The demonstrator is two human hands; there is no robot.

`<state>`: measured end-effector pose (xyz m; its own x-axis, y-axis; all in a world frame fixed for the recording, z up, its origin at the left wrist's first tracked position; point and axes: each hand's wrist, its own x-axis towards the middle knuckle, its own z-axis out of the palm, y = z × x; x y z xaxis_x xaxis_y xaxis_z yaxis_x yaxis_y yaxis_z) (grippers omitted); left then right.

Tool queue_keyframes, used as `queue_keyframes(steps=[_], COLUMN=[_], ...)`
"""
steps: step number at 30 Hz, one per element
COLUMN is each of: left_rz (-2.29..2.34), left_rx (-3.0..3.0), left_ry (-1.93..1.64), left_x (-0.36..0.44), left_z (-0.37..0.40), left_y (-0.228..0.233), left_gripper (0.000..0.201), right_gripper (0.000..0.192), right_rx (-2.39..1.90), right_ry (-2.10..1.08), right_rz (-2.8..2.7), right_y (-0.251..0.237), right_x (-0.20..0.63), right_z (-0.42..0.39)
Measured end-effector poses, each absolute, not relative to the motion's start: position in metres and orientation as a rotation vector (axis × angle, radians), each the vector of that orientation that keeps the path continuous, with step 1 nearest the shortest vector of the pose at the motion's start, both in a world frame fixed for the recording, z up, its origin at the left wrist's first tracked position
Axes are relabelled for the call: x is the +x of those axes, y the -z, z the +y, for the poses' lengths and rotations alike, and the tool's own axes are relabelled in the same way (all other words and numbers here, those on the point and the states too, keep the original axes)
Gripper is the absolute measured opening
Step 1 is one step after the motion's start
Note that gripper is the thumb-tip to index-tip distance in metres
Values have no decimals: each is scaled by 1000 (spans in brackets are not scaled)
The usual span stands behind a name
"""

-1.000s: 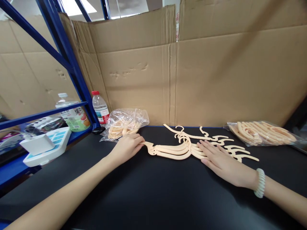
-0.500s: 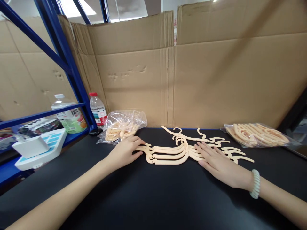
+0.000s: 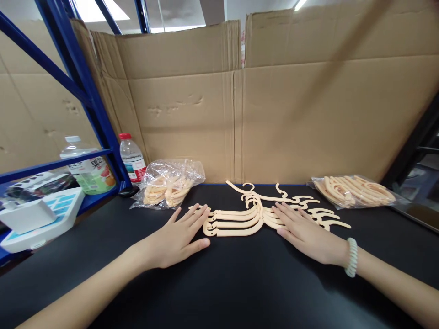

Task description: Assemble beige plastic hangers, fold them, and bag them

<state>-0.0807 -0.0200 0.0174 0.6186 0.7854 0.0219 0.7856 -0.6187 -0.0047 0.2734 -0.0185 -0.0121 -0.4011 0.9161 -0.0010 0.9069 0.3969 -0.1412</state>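
Your left hand (image 3: 180, 235) has opened from its curl; it now lies flat, fingers spread, fingertips touching the left ends of the hangers (image 3: 240, 218). Your right hand (image 3: 303, 232) rests flat, fingers extended, on their right side. Far left of your left hand, a bottle (image 3: 91, 171) bears Chinese characters, not fully readable.

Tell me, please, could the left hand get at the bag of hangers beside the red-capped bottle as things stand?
Probably yes: the left hand lies flat and open, and only bare black tabletop separates it from the bag of hangers.
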Motion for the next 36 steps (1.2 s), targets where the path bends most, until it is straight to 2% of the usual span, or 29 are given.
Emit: queue_keyframes(steps=[7,11,15,19,23,26,29,36], left_rz=[-1378,-952,-688,-647,-702,-787,-780,-835], left_rx=[-2708,-3058,-3310,-3283,-3140,-2974,-2849,-3028], left_ry=[165,255,322,506,542,378,244,555], left_x=[-58,-28,-13,-5,13,30,36,26], left_z=[-28,-49,-63,-63,-63,-68,-71,-67], left_y=[-11,-10,-14,-11,-3,-1,1,4], left_gripper=[69,63,53,44,26,14,11,13], right_gripper=[68,70,61,40,29,30,27,31], right_rx=[-1665,-1642,-1565,-1703,-1904,-2059,-2166,-2279], right_ry=[-227,-254,-36,154,86,16,-36,-94], right_rz=[-2546,-2532,-2367,-2177,-2147,-2141,-2122,-1941], right_y=[9,7,3,-13,-27,-29,-27,-24], right_x=[273,274,284,299,303,297,289,277], right_z=[-19,-17,0,32,72,97,114,122])
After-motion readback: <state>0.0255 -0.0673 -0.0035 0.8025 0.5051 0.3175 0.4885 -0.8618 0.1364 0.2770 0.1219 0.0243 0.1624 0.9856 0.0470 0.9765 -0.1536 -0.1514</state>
